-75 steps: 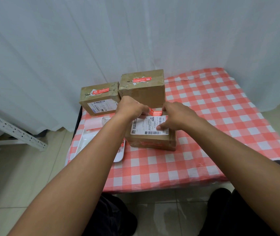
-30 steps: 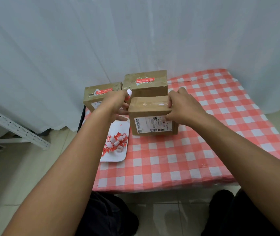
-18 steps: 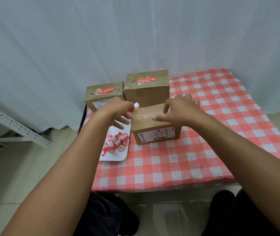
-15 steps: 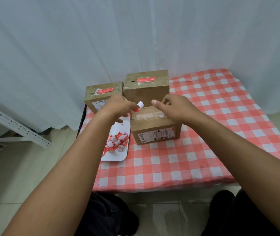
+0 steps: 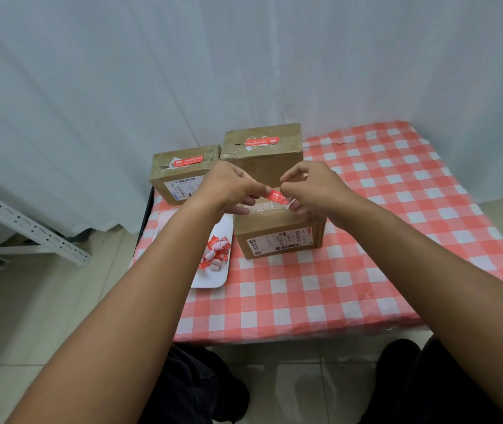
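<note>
Just above the near cardboard box (image 5: 277, 231), both hands pinch a red sticker (image 5: 277, 197); the left hand (image 5: 229, 186) holds its left end, the right hand (image 5: 311, 186) its right end, fingers curled. Beside the box, a white tray (image 5: 213, 276) holds crumpled red-and-white scraps (image 5: 215, 252) on the checked tablecloth (image 5: 366, 240).

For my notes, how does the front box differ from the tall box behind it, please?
The tall box bears a red sticker on top; the front box shows none, the left hand and right hand pinching a loose sticker above it. The front box's near side carries a barcode label; the tall box's is plain. Both are cardboard.
</note>
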